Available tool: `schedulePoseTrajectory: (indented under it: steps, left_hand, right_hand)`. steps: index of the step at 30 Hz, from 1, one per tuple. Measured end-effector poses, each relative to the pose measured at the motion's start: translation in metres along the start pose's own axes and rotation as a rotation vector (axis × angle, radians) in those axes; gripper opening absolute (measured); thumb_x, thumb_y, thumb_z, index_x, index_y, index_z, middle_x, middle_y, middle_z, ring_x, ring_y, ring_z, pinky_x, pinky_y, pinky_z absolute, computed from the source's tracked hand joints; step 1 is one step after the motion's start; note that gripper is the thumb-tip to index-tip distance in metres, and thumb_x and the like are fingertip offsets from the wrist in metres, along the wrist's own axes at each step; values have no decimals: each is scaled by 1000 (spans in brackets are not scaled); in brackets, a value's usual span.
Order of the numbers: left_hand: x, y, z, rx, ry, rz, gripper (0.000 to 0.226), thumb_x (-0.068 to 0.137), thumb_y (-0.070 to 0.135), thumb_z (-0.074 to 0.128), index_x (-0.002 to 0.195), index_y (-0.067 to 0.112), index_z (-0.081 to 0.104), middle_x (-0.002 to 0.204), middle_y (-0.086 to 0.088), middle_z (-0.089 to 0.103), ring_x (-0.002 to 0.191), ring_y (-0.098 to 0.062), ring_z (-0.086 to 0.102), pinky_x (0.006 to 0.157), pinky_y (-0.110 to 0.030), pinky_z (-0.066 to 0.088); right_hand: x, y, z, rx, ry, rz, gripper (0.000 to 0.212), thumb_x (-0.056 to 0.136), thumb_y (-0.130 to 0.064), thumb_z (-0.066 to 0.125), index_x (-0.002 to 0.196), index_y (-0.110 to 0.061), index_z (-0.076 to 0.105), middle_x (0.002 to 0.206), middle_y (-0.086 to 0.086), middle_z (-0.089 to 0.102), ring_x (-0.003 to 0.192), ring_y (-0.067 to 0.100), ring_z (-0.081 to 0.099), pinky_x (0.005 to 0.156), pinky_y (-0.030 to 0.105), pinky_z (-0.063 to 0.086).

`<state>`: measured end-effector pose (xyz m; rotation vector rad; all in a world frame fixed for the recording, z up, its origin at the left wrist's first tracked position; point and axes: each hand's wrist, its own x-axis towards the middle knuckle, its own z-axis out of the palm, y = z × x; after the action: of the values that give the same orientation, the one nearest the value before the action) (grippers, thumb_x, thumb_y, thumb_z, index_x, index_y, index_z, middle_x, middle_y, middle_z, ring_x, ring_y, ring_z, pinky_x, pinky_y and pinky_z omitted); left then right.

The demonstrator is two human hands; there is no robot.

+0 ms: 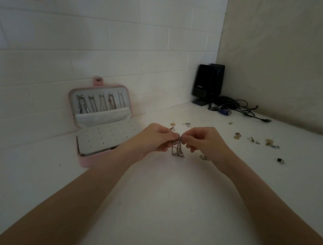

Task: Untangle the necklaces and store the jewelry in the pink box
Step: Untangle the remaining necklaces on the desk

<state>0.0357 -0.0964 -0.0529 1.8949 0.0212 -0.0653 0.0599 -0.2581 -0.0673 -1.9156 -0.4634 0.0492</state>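
A tangle of silver necklace chain (177,150) hangs over the white table between my two hands. My left hand (154,139) pinches its top from the left, and my right hand (205,141) pinches it from the right, fingertips almost meeting. The pink box (85,160) stands open at the left against the wall. Several necklaces hang in its raised lid (100,102), and a white perforated earring panel (103,136) lies in its base. Loose earrings (186,124) and rings (238,134) are scattered on the table behind and to the right of my hands.
Two black speakers (207,83) stand in the back corner with a heap of cables (234,107) beside them. A white tiled wall runs behind the box. Another small chain piece (203,158) lies under my right wrist. A dark ring (280,160) sits far right.
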Motion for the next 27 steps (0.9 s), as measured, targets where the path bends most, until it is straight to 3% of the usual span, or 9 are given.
schedulePoseTrajectory:
  steps: [2, 4, 6, 9, 15, 19, 24, 27]
  left_hand:
    - [1, 0, 0, -46, 23, -15, 18, 90, 18, 59, 87, 3, 69, 70, 1, 60, 57, -4, 51, 56, -13, 48]
    - [1, 1, -1, -72, 26, -28, 17, 90, 17, 59, 82, 4, 68, 70, -2, 58, 55, -5, 49, 55, -13, 48]
    - [1, 0, -1, -75, 10, -49, 18, 89, 17, 60, 83, 2, 68, 74, -6, 56, 55, -6, 48, 54, -13, 48]
    - [1, 0, 0, -99, -11, -75, 16, 88, 14, 60, 83, 1, 68, 71, -6, 56, 54, -7, 48, 54, -14, 48]
    - [2, -1, -1, -226, -47, -140, 14, 88, 12, 58, 76, 5, 61, 63, -2, 55, 50, -7, 46, 48, -15, 45]
    - [2, -2, -3, -272, -127, -226, 10, 88, 11, 55, 79, 7, 57, 62, -2, 55, 49, -7, 45, 46, -15, 42]
    - [0, -1, -9, -202, -223, -256, 16, 92, 17, 53, 83, 6, 59, 62, -1, 55, 50, -7, 45, 49, -16, 43]
    - [-2, 0, -13, -165, -286, -223, 22, 88, 29, 60, 85, 8, 66, 64, 1, 55, 53, -6, 46, 53, -16, 45]
  right_hand:
    - [-1, -1, 0, 25, -21, -6, 11, 82, -23, 65, 77, -17, 72, 72, 7, 67, 63, 9, 57, 67, 34, 43]
    - [-1, -3, 1, 19, -26, -54, 7, 83, -17, 68, 77, -14, 70, 61, -7, 63, 53, -2, 53, 56, 15, 42]
    - [0, -4, 4, -86, 3, -127, 7, 80, -14, 71, 76, -18, 68, 58, -15, 61, 50, -5, 52, 47, 8, 37]
    - [4, 0, 6, -230, 83, -224, 20, 76, -14, 75, 72, -28, 62, 67, -15, 62, 59, -5, 56, 58, 8, 42]
    - [3, 0, 7, -260, 112, -294, 16, 75, -8, 74, 71, -18, 63, 64, -13, 61, 57, -4, 56, 59, 9, 44]
    - [3, -1, 7, -245, 69, -279, 14, 76, -9, 74, 71, -19, 67, 62, -16, 61, 56, -6, 57, 58, 9, 43]
    - [-4, -10, 2, -55, -54, -144, 5, 83, -8, 68, 78, -4, 69, 53, -7, 57, 44, -4, 50, 40, 6, 32]
    - [-5, -9, -1, 19, -98, -89, 9, 85, -10, 65, 78, -5, 69, 56, -3, 60, 46, -1, 50, 47, 9, 37]
